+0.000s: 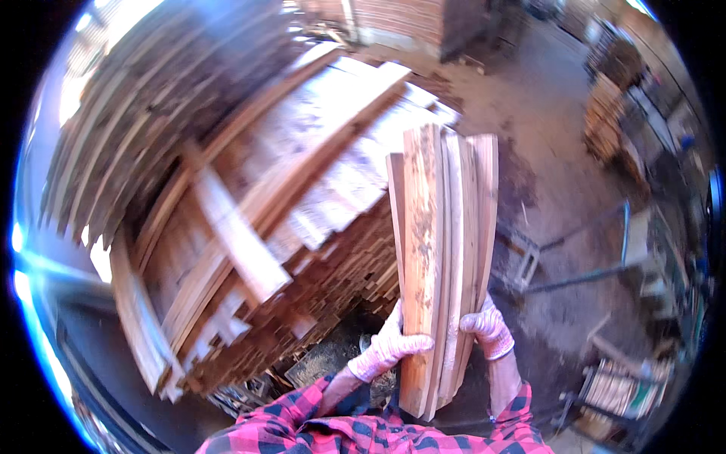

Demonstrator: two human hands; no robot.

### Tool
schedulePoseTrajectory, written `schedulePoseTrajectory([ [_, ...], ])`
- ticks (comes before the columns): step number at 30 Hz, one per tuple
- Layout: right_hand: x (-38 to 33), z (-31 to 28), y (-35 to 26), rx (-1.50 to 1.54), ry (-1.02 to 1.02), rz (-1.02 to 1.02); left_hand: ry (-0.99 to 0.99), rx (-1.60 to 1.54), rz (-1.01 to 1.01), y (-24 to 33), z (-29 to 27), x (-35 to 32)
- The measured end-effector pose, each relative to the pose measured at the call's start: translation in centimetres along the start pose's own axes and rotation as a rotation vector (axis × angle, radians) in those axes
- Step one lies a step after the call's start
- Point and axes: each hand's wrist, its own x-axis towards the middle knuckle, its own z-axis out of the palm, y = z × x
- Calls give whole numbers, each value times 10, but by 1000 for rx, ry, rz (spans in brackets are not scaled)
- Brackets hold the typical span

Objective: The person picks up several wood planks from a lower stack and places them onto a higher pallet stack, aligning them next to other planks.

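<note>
A bundle of several sawn wooden boards (422, 242) stands lengthwise in front of me, squeezed between my two gloved hands. My left hand (389, 346) grips the bundle's left side near its lower end, thumb laid across the nearest board. On the opposite side my right hand (488, 327) clasps the boards, its thumb against their edges. Both gloves are pale pink and white. The fingers under the bundle are hidden. The boards fan apart slightly at the far end. To the left lies a large stack of planks (340, 178), close to the bundle.
Long beams (325, 151) and a short loose board (234, 227) lie across the stack. Another tall timber pile (166, 98) rises behind it. On the right stand a metal frame (575, 280) and a rack of wood pieces (620, 390) on the dirt floor (522, 113).
</note>
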Motion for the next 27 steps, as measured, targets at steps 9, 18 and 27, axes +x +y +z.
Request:
schedulePoseTrajectory([
  [9,105,202,-184,-58,-480,60,195,-235,285,220,-21,-58],
  [18,300,346,-160,-1663,-167,-440,604,-170,536,302,-162,-80],
  [27,273,359,-170,-1582,-228,-868,560,-179,609,264,-193,-276],
])
